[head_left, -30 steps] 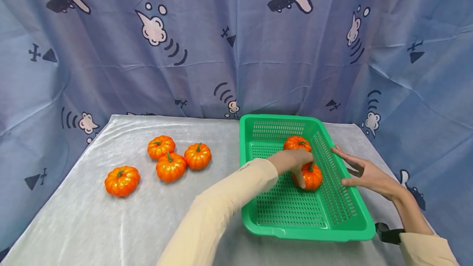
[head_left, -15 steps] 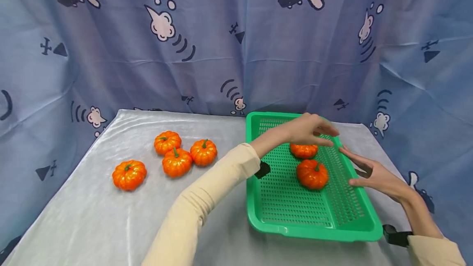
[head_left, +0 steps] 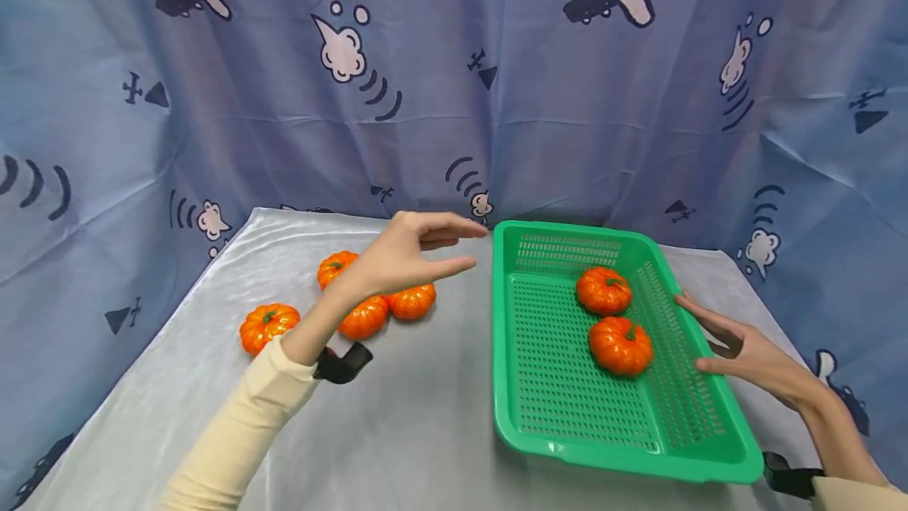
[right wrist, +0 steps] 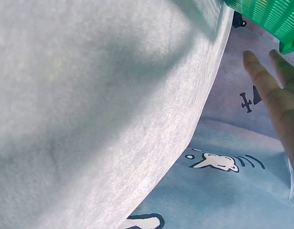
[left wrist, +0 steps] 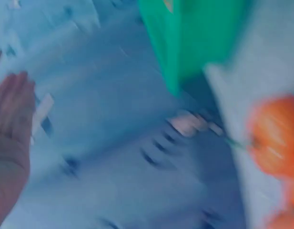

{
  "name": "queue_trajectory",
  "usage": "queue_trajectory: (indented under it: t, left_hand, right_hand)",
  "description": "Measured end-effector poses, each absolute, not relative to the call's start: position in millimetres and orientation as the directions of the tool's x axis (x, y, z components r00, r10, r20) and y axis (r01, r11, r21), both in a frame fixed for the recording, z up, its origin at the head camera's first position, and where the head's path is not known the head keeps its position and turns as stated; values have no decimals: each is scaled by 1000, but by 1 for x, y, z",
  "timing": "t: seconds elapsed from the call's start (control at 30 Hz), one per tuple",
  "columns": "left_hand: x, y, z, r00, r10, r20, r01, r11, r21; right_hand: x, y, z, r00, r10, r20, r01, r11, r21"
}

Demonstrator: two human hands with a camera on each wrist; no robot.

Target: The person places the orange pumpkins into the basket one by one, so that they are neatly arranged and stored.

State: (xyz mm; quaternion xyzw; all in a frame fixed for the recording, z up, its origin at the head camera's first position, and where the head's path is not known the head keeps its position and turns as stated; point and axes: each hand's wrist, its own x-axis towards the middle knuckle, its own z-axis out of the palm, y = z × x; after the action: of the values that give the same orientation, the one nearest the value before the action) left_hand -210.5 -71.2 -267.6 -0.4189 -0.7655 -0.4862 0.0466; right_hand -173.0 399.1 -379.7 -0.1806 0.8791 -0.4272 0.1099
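My left hand (head_left: 404, 255) hangs in the air over the pumpkins on the left, holding nothing, its thumb and fingers spread apart. Partly behind it are small orange pumpkins: one at the back (head_left: 335, 266), one in front (head_left: 364, 318) and one at the right (head_left: 413, 302). Another pumpkin (head_left: 266, 325) lies nearer the sleeve. Two more, a rear pumpkin (head_left: 604, 291) and a front pumpkin (head_left: 620, 346), sit inside the green basket (head_left: 582, 460). At the basket's right rim, my right hand (head_left: 762, 357) rests its fairly straight fingers (right wrist: 261, 76), thumb apart from them.
A pale grey cloth (head_left: 426, 432) covers the table. Behind and beside it hangs a blue curtain (head_left: 440, 85) printed with airplanes. Each wrist wears a black camera mount, seen at the left wrist mount (head_left: 344, 363) and the right wrist mount (head_left: 790, 477).
My left hand has let go of the front pumpkin in the basket, risen, and swung left over the pumpkins on the table. My right hand stays at the basket rim. The head view has shifted slightly.
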Motion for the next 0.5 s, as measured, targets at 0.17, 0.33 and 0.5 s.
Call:
queue_trajectory:
  t: [0.17,0.33,0.5]
  left_hand:
    - [-204,-122,-296,-763,536,360,551,248,797]
    - [-209,-183,-345,-844,420,335,471,280,837]
    - [-210,-243,-389,-889,296,350,440,334,834]
  right_hand:
    - [-169,404,-385,-913,-408,-26,-233,571,-787]
    - [-169,402,-388,-910,-412,-40,-226,576,-786]
    - [-171,399,-381,-907,-419,-29,-246,585,-773]
